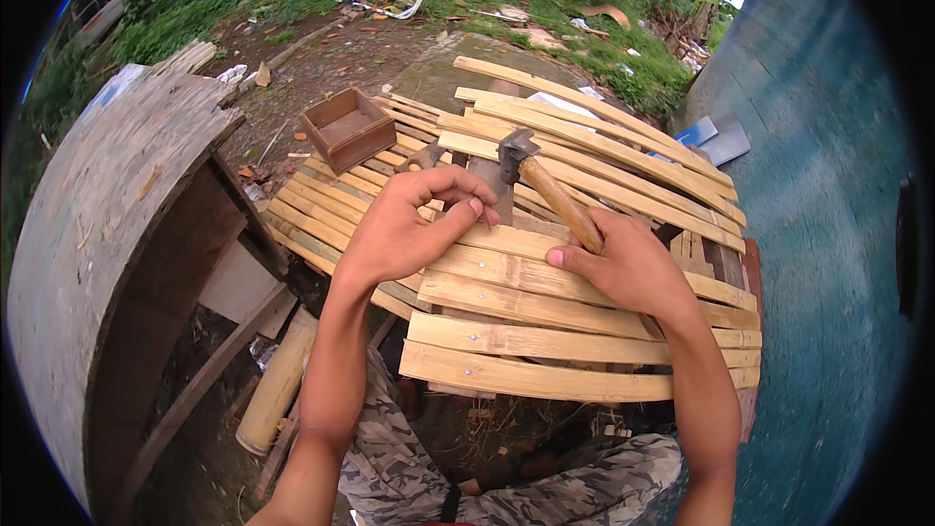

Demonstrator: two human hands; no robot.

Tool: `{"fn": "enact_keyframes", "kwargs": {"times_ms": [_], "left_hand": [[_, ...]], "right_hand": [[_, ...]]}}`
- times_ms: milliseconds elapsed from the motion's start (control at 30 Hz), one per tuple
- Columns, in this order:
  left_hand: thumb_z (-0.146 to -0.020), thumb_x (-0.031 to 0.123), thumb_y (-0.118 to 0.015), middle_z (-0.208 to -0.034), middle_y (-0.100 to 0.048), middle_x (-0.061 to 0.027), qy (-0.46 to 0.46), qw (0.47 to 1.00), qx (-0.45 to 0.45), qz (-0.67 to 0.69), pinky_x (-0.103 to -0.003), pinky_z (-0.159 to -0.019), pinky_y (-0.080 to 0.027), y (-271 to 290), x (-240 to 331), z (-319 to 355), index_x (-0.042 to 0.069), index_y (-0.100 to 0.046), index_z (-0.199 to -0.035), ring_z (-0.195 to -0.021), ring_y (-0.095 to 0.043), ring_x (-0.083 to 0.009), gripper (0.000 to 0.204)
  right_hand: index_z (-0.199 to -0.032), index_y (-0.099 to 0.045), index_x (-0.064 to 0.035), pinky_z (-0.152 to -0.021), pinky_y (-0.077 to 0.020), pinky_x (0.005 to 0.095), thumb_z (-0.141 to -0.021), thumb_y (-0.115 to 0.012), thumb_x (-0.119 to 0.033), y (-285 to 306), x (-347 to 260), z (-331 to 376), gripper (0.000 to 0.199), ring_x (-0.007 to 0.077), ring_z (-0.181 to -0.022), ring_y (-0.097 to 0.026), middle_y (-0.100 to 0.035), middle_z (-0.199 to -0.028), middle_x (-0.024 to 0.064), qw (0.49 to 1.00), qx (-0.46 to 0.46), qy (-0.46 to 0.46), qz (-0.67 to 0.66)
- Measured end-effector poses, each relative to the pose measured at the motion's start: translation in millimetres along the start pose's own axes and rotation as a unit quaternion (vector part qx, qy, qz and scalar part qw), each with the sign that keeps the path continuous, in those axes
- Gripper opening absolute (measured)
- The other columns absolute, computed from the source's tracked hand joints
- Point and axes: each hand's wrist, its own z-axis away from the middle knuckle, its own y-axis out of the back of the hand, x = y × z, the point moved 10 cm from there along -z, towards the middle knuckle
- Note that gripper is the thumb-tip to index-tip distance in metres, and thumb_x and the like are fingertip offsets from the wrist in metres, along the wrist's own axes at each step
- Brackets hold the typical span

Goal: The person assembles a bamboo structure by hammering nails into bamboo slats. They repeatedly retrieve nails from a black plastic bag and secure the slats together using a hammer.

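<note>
My right hand (631, 263) is wrapped around the wooden handle of a hammer (560, 200), whose dark metal head is raised above the slats. My left hand (409, 219) pinches a thin nail (488, 221) between thumb and fingertips, its point down near the left end of a bamboo slat (526, 243). Closer to me, several pale slats (545, 340) lie side by side, each with a shiny nail head near its left end. Farther off, more slats (594, 131) lie across the dark wooden supports with uneven gaps between them.
Behind my left hand, a small brown wooden box (348, 129) rests on another slatted surface (314, 203). A weathered board structure (127, 195) stands at left, with a bamboo pole (278, 385) beside it. A blue wall (828, 263) closes the right side.
</note>
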Motion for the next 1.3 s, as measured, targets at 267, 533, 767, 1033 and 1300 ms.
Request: {"fn": "enact_keyframes", "kwargs": {"times_ms": [267, 533, 767, 1033, 1300], "left_hand": [[-0.092, 0.009, -0.07, -0.095, -0.076, -0.0082, -0.02, 0.996, -0.005, -0.092, -0.031, -0.084, -0.053, -0.2, 1.2, 1.8, 0.004, -0.075, -0.113, -0.09, -0.067, -0.0138, 0.023], [-0.09, 0.005, -0.072, -0.093, -0.074, -0.0075, -0.053, 0.995, -0.002, -0.085, -0.03, -0.082, -0.052, 0.2, 4.5, 1.8, 0.001, -0.074, -0.115, -0.091, -0.068, -0.015, 0.025], [-0.089, 0.003, -0.073, -0.093, -0.074, -0.0069, -0.049, 0.997, 0.0, -0.063, -0.028, -0.08, -0.052, -1.8, 4.0, 1.8, 0.002, -0.074, -0.118, -0.089, -0.067, -0.0133, 0.029], [-0.091, 0.005, -0.073, -0.095, -0.073, -0.0065, -0.049, 0.996, -0.014, -0.068, -0.028, -0.08, -0.051, -4.7, 6.2, 2.3, 0.003, -0.073, -0.122, -0.089, -0.066, -0.0128, 0.031], [-0.091, 0.002, -0.072, -0.1, -0.075, -0.0102, -0.002, 1.0, -0.007, -0.017, -0.027, -0.085, -0.055, -5.0, 3.3, 4.0, -0.001, -0.06, -0.137, -0.095, -0.071, -0.013, 0.047]], "right_hand": [[-0.095, -0.063, 0.0016, -0.073, -0.0487, 0.04, -0.085, -0.08, -0.041, -1.5, -0.8, -1.1, 0.046, 0.0268, -0.075, -0.06, -0.065, -0.083, 0.017, 1.0, 0.001, 0.014, -0.009], [-0.094, -0.063, 0.0, -0.074, -0.0488, 0.041, -0.085, -0.079, -0.043, -2.2, 0.3, -1.1, 0.047, 0.0296, -0.076, -0.061, -0.065, -0.082, 0.0169, 1.0, 0.0, 0.01, 0.015], [-0.093, -0.063, 0.0, -0.073, -0.0489, 0.0413, -0.086, -0.079, -0.042, -1.9, -1.7, -0.4, 0.046, 0.0302, -0.076, -0.061, -0.065, -0.082, 0.0174, 1.0, 0.006, 0.021, 0.009], [-0.095, -0.064, -0.0004, -0.075, -0.0492, 0.0427, -0.086, -0.079, -0.042, -2.4, -1.7, -0.2, 0.045, 0.0329, -0.079, -0.063, -0.066, -0.085, 0.0182, 1.0, 0.001, 0.018, 0.011], [-0.098, -0.065, 0.0002, -0.076, -0.05, 0.0432, -0.086, -0.079, -0.042, -1.4, -1.9, 0.0, 0.046, 0.0348, -0.081, -0.065, -0.067, -0.087, 0.0202, 0.999, 0.015, 0.026, 0.012]]}}
